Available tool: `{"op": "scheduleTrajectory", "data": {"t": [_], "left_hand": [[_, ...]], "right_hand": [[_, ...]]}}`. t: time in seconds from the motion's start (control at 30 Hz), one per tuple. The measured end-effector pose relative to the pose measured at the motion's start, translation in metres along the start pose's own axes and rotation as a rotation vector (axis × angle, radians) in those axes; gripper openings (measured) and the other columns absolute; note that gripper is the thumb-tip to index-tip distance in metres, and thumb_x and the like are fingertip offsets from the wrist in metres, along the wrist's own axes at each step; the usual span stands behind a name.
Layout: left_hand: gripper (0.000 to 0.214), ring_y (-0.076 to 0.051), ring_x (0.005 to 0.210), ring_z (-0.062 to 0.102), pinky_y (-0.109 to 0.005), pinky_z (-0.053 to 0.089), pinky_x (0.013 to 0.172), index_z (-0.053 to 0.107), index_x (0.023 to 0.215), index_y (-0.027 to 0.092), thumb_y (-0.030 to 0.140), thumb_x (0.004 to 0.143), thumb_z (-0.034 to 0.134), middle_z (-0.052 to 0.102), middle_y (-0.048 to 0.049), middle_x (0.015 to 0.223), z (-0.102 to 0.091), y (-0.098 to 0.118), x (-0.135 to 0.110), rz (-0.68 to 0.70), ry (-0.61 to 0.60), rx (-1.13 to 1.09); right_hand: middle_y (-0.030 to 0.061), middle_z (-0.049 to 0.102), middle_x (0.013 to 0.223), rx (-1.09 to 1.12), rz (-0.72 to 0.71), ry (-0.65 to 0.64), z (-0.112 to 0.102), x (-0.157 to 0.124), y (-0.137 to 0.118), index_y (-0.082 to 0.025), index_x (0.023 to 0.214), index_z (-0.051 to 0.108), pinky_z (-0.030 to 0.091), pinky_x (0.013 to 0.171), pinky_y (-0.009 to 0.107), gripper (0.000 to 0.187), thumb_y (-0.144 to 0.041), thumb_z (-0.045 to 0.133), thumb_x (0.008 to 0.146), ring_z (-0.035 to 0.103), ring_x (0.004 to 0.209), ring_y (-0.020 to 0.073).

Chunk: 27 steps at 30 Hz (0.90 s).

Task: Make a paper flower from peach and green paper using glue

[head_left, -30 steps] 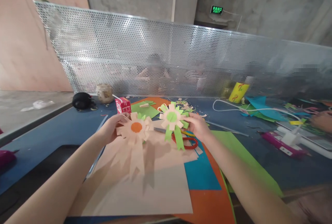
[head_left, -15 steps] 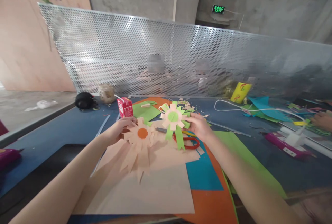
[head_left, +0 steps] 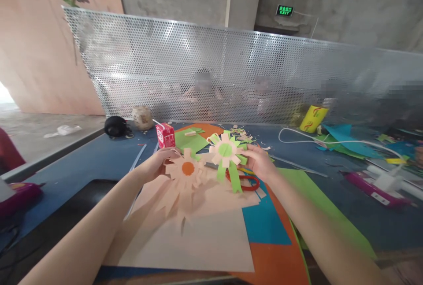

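My left hand [head_left: 161,164] grips the left edge of a peach paper flower [head_left: 198,178] with an orange round centre and strips hanging below it. A smaller paper flower [head_left: 225,149], peach and green with a green centre and two green tails, is pinched at its right side by my right hand [head_left: 260,161]. Both flowers are held upright side by side above peach paper sheets [head_left: 211,241]. Behind the smaller flower, red-handled scissors [head_left: 249,183] lie partly hidden.
A red drink carton [head_left: 165,136] with a straw stands behind my left hand. Blue paper [head_left: 266,223], orange paper [head_left: 277,263] and green paper [head_left: 317,197] lie to the right. Paper scraps [head_left: 243,135] are scattered before a perforated metal screen [head_left: 185,56]. A purple-and-white device [head_left: 373,190] sits far right.
The whole view has shifted slightly, so things appear farther right. Both hands still hold the same flowers, close to the same place over the paper.
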State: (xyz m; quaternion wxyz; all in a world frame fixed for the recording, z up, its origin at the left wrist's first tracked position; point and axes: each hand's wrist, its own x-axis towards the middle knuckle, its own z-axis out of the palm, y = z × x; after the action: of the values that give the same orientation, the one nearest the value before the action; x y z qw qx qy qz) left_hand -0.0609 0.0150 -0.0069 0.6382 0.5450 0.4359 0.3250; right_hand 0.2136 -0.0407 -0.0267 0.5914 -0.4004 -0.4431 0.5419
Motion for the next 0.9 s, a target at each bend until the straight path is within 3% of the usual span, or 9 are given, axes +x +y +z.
{"op": "scheduleTrajectory", "data": {"t": [0.27,0.4,0.5,0.6,0.7,0.83,0.9], "left_hand": [[0.012,-0.008,0.045,0.043,-0.019,0.039,0.037,0.050,0.065,0.018,0.021,0.053,0.053,0.043,0.0041,0.055,0.003,0.005,-0.003,-0.035,0.018,-0.015],[0.011,-0.008,0.043,0.039,-0.017,0.032,0.035,0.049,0.063,0.017,0.018,0.053,0.048,0.042,0.0043,0.055,0.001,0.001,0.000,0.020,-0.007,0.143],[0.015,-0.014,0.056,0.051,-0.022,0.039,0.044,0.051,0.070,0.018,0.019,0.055,0.049,0.053,0.0004,0.068,0.000,-0.002,0.002,0.249,0.160,0.468],[0.023,-0.021,0.086,0.054,-0.029,0.043,0.068,0.054,0.082,0.019,0.020,0.059,0.053,0.058,-0.0045,0.090,0.002,-0.004,0.002,0.573,0.273,0.713],[0.021,-0.020,0.090,0.053,-0.032,0.042,0.076,0.054,0.089,0.019,0.028,0.071,0.049,0.058,-0.0064,0.094,0.013,-0.006,-0.001,0.659,0.171,0.669],[0.032,-0.019,0.083,0.056,-0.029,0.045,0.064,0.047,0.100,0.018,0.035,0.073,0.050,0.059,-0.0077,0.093,0.035,-0.009,-0.008,0.561,-0.048,0.358],[0.032,-0.017,0.076,0.057,-0.027,0.045,0.060,0.048,0.099,0.018,0.036,0.073,0.051,0.059,-0.0059,0.089,0.044,-0.010,-0.012,0.484,-0.124,0.334]], "right_hand": [[-0.0003,0.062,0.066,0.010,0.001,-0.040,0.000,-0.002,-0.001,-0.018,0.070,0.061,0.047,0.048,0.026,0.010,-0.021,0.062,0.061,0.055,0.055,0.0119],[-0.0009,0.061,0.065,-0.012,0.012,-0.058,0.002,-0.004,-0.002,-0.018,0.068,0.059,0.048,0.050,0.026,0.008,-0.022,0.062,0.062,0.056,0.056,0.0116],[-0.0006,0.061,0.065,0.006,0.010,-0.079,0.002,-0.003,-0.001,-0.017,0.069,0.058,0.049,0.054,0.028,0.008,-0.022,0.062,0.063,0.057,0.059,0.0125],[0.0004,0.061,0.068,0.011,0.002,-0.112,0.003,-0.003,0.002,-0.017,0.072,0.058,0.051,0.057,0.032,0.010,-0.022,0.062,0.065,0.059,0.063,0.0144],[0.0005,0.061,0.071,0.015,-0.015,-0.157,0.007,-0.004,0.004,-0.017,0.074,0.058,0.051,0.060,0.033,0.012,-0.021,0.063,0.065,0.060,0.065,0.0139],[-0.0003,0.061,0.071,0.011,-0.033,-0.187,0.014,-0.008,0.006,-0.016,0.075,0.058,0.052,0.060,0.028,0.013,-0.021,0.064,0.065,0.060,0.064,0.0117],[-0.0005,0.060,0.072,-0.001,-0.019,-0.189,0.018,-0.010,0.006,-0.017,0.077,0.057,0.052,0.062,0.028,0.014,-0.022,0.064,0.065,0.060,0.066,0.0117]]}}
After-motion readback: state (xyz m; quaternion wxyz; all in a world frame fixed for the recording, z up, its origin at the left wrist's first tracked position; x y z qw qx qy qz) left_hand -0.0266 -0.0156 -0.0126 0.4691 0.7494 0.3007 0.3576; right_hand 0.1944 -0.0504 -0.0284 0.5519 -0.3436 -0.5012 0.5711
